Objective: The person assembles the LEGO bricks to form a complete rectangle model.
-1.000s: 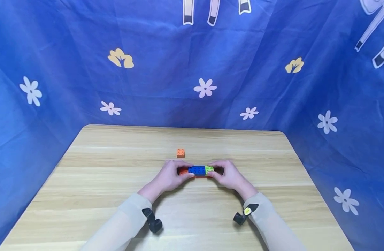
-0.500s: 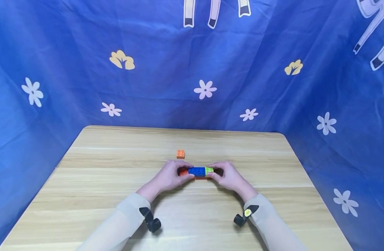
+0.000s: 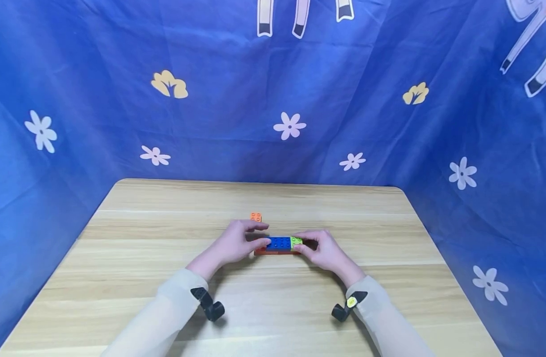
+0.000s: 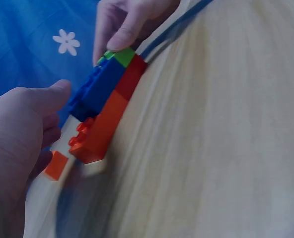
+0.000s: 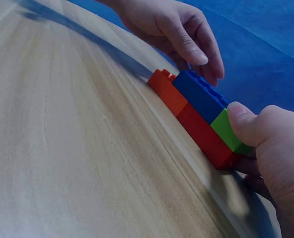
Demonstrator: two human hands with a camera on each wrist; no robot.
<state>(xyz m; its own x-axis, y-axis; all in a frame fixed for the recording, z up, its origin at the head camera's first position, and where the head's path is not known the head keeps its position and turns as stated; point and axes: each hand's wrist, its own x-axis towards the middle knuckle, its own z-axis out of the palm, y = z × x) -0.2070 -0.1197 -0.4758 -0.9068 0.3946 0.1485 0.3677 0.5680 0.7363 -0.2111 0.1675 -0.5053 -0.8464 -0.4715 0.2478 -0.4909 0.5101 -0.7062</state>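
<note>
Toy building bricks are joined in a two-layer row at mid-table. A blue brick (image 3: 278, 242) and a light green brick (image 5: 227, 130) form the upper layer. Beneath them lie an orange brick (image 4: 106, 129) and a red brick (image 5: 202, 133), end to end. The orange one's studs show at the left end. My right hand (image 3: 325, 252) pinches the green end between thumb and fingers. My left hand (image 3: 232, 244) holds nothing; its thumb and fingers are spread apart beside the row's left end, near the blue brick. Behind that hand sits a small loose orange brick (image 3: 255, 216), partly covered by it.
The wooden table (image 3: 273, 307) has a rounded far edge. A blue curtain (image 3: 237, 148) with flower prints hangs behind it and along both sides. Each wrist wears a black camera, the left wrist camera (image 3: 210, 305) and the right wrist camera (image 3: 343, 310).
My left hand has let go of the row's left end and moved left and slightly away toward the loose orange brick. The right hand keeps its pinch, and the row stays in place.
</note>
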